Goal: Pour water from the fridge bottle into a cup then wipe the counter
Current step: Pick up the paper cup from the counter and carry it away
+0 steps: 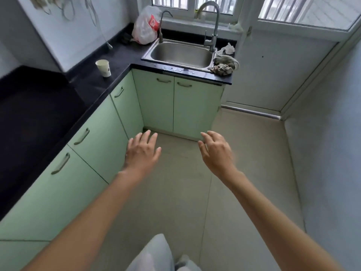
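A white paper cup [103,68] stands upright on the black counter [91,83], left of the sink. A crumpled grey rag [224,65] lies on the counter at the sink's right edge. My left hand [141,151] and my right hand [215,151] are stretched out in front of me over the floor, palms down, fingers spread, holding nothing. Both hang well below counter height, far from the cup and the rag. No bottle or fridge is in view.
A steel sink [180,53] with two taps sits under the window. A plastic bag [145,28] rests in the back corner. White tissue [227,48] lies behind the rag. Green cabinets [156,102] line the left and far sides above the tiled floor [234,182].
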A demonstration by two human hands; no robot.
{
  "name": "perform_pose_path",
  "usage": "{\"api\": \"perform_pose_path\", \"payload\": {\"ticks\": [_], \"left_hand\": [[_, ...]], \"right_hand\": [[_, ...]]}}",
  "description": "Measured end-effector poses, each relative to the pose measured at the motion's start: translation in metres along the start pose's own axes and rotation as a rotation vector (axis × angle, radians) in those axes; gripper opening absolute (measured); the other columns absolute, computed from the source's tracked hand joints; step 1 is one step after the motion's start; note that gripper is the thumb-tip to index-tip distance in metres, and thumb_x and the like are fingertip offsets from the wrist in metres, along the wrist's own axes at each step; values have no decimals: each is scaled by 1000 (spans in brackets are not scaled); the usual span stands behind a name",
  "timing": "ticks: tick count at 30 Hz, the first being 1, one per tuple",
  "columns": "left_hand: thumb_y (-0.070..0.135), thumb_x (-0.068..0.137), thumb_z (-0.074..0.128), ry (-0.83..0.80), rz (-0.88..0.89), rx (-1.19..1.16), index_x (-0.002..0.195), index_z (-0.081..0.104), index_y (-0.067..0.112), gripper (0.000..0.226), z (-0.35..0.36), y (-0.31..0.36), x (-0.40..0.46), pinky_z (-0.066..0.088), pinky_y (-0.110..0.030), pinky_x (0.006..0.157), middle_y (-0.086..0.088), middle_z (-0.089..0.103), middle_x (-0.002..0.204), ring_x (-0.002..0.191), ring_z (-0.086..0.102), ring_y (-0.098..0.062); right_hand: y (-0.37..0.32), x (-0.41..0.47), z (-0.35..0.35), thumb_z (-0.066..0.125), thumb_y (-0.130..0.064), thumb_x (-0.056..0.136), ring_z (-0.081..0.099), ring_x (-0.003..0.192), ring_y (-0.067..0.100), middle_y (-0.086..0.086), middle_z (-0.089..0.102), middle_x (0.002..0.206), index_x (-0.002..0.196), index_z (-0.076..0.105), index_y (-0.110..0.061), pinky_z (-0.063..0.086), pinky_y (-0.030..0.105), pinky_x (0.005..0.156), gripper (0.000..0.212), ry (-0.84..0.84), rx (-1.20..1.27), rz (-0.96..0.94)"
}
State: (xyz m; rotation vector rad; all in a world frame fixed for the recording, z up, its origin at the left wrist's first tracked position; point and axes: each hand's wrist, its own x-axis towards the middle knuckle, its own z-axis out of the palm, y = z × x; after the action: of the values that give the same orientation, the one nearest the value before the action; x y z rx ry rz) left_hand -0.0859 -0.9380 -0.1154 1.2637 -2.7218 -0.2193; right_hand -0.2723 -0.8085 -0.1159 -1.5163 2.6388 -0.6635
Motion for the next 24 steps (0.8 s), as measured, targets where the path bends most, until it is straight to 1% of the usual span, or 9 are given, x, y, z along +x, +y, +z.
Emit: {"api": "perform_pose_path", "payload": {"ticks": [4, 7, 11, 17, 21, 24], "left_hand": [[37, 97, 44, -25, -62, 3, 145, 37, 16, 53, 15, -13, 32, 23, -40, 110, -9, 34, 152, 138, 30, -28], [36, 97, 44, -26, -82, -3, 145, 37, 16, 53, 20, -26, 70, 23, -40, 110, -9, 34, 152, 138, 30, -28], [35, 97, 45, 16, -96, -18, 144, 38, 15, 52, 16, -49, 132, 23, -40, 110, -10, 35, 151, 138, 31, -28], [34, 97, 45, 52, -114, -4, 143, 38, 14, 52, 7, -81, 211, 22, -41, 110, -10, 36, 150, 137, 31, -29], [33, 95, 49, 30, -156, -6, 140, 43, 12, 50, 20, -101, 243, 25, -45, 110, -13, 41, 147, 135, 36, -32], [33, 95, 48, -2, -215, -3, 141, 42, 12, 50, 32, -118, 269, 25, -45, 110, -13, 40, 148, 135, 35, -32]], "right_hand": [[2, 44, 28, 49, -27, 98, 47, 126, 32, 16, 55, 131, 130, 56, -5, 40, 41, 101, 39, -51, 17, -56], [-1, 86, 44, 48, -27, 98, 47, 126, 32, 15, 55, 131, 130, 55, -5, 41, 42, 102, 40, -66, 19, -89], [-11, 156, 58, 46, -28, 99, 44, 129, 30, 13, 53, 134, 133, 53, -7, 40, 41, 102, 40, -59, 12, -122], [-35, 244, 80, 48, -28, 98, 49, 124, 32, 14, 57, 129, 129, 56, -6, 44, 43, 96, 39, -19, 22, -158], [-41, 284, 108, 44, -32, 96, 49, 123, 33, 14, 58, 128, 128, 57, -6, 46, 43, 94, 43, -81, 2, -201], [-44, 321, 130, 43, -32, 96, 49, 124, 34, 14, 58, 128, 129, 56, -6, 46, 44, 95, 44, -130, 7, -229]]}}
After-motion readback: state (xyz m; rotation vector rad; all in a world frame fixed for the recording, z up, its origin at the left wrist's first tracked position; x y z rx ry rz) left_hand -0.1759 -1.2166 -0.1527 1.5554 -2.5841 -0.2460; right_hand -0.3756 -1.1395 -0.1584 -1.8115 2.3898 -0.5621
